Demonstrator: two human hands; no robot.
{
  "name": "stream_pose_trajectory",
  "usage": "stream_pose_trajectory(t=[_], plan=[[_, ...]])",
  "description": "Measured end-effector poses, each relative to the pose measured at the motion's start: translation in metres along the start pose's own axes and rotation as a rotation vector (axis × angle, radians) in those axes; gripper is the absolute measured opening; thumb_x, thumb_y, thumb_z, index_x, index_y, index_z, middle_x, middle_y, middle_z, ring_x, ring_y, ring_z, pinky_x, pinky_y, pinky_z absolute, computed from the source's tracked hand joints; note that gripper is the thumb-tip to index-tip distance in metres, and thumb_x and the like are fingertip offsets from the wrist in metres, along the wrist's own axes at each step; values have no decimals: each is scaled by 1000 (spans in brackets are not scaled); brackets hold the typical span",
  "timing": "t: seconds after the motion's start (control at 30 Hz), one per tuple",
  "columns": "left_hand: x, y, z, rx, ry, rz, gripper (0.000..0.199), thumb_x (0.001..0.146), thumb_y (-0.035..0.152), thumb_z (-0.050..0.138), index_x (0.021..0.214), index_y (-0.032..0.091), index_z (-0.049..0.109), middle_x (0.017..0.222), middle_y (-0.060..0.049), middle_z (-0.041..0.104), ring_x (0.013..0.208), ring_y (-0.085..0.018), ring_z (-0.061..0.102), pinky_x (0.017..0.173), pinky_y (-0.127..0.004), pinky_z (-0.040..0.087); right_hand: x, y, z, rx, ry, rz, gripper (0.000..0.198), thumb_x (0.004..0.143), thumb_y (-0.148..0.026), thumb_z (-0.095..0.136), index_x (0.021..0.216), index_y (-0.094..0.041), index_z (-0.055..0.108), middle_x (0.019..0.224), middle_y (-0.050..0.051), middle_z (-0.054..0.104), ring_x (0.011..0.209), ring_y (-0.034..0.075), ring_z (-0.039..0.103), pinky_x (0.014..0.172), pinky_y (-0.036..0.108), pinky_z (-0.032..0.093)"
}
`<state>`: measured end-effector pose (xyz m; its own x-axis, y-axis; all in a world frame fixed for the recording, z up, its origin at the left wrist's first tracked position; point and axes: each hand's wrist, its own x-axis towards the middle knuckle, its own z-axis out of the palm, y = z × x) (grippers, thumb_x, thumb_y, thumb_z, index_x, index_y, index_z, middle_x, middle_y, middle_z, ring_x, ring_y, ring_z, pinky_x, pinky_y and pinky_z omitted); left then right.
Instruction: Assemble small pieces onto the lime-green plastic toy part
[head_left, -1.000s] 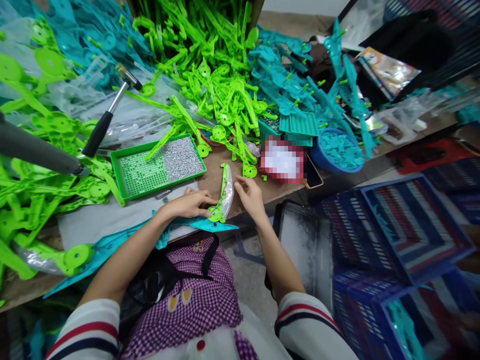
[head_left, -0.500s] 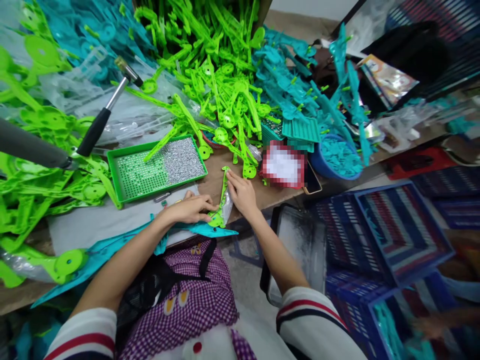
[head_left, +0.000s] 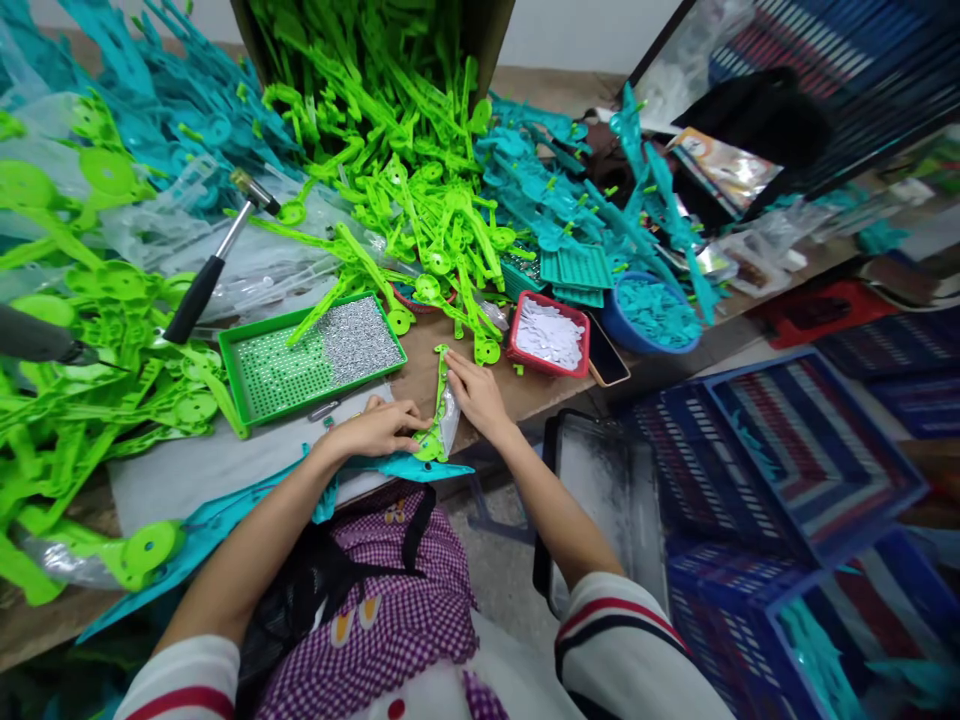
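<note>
Both hands are down on the same piece here. The left hand (head_left: 379,428) lies over the round lower end of a curved green plastic part (head_left: 437,412), fingers curled on top of it, pinning it more than really gripping it. The right hand (head_left: 474,394) rests flat along the part's upper stretch, fingers spread out and pressing on the clear plastic bag (head_left: 450,418) that wraps its side. The part sits at the front edge of the bench (head_left: 427,365), on bare brown surface, its lower end over a long teal piece (head_left: 409,465) that pokes out past the edge.

Just left of the hands is a green tray (head_left: 311,355), half covered in tiny silver bits, with a green stick lying across its far corner. Just beyond the right hand there's a red tub (head_left: 548,338) of white discs, a phone (head_left: 606,357) beside that, then a blue bowl (head_left: 649,316) of teal bits.

Behind all that it's chaos: a huge heap of green parts (head_left: 405,160) spilling toward the work spot, a teal heap (head_left: 585,200) to the right, more green ones (head_left: 90,330) crowding the left side. A hammer (head_left: 214,260) lies on clear bags at the left. Blue crates (head_left: 810,450) are stacked on the floor at the right, close to the right elbow.
</note>
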<state>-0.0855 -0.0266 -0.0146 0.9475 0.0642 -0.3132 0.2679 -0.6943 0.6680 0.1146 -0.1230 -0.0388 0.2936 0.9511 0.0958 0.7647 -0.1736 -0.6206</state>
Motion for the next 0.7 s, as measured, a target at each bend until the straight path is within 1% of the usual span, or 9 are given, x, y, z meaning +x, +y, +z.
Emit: stream_pose_trajectory(t=[0.1,0.17,0.27,0.3,0.37,0.47,0.57,0.63,0.7], plan=[[-1,4,-2,-15,-10,-21,37,91,35,57,128,28,59,125,-5,57,116,-26,52,93,-36,27,-4,0,-10,40,32,-34,40,96,-35,40,125,-22,63,134,8,62,128,20,55,109,38,41],[-1,6,-4,-30,-26,-40,38,92,34,57,129,28,58,126,-5,56,117,-26,50,94,-37,26,-4,0,-19,14,167,-13,41,97,-39,38,121,-21,65,126,9,67,121,21,59,104,37,44],[-1,7,-5,-37,-50,-55,39,91,34,57,130,28,58,126,-5,56,118,-27,49,94,-37,25,13,-2,-31,-195,335,79,38,97,-41,38,115,-20,65,114,12,69,109,25,63,94,38,48],[-1,7,-5,-37,-50,-54,40,91,35,57,131,28,57,126,-5,56,118,-27,49,94,-37,25,23,-4,-33,-293,328,114,36,97,-40,40,115,-19,63,114,14,69,108,27,62,92,40,48],[-2,7,-5,-36,-36,-50,42,91,35,57,133,28,55,126,-5,56,119,-27,49,93,-36,25,44,-7,-35,-464,234,178,33,94,-33,46,118,-15,60,116,18,67,108,31,61,89,42,47],[-2,8,-5,-30,-26,-58,43,91,33,56,134,28,54,128,-6,56,120,-26,48,94,-36,25,63,-12,-38,-568,108,242,32,90,-20,47,119,-13,59,115,20,67,104,33,63,86,43,47],[-3,11,-5,-24,-41,-83,44,90,32,58,134,28,55,129,-5,56,119,-27,50,94,-37,26,60,-12,-45,-502,151,263,36,87,-15,44,121,-14,58,115,19,68,99,32,65,83,42,48],[-3,13,-6,-32,-36,-86,45,90,32,59,134,27,54,129,-6,57,119,-27,51,94,-38,27,51,-11,-52,-364,263,247,35,86,-18,47,119,-16,59,116,17,68,99,31,65,84,42,48],[-4,13,-6,-43,-19,-75,44,90,32,59,134,27,54,129,-6,57,119,-28,51,95,-39,29,41,-10,-54,-134,387,225,29,87,-27,50,113,-17,61,109,14,71,95,27,66,84,41,50]])
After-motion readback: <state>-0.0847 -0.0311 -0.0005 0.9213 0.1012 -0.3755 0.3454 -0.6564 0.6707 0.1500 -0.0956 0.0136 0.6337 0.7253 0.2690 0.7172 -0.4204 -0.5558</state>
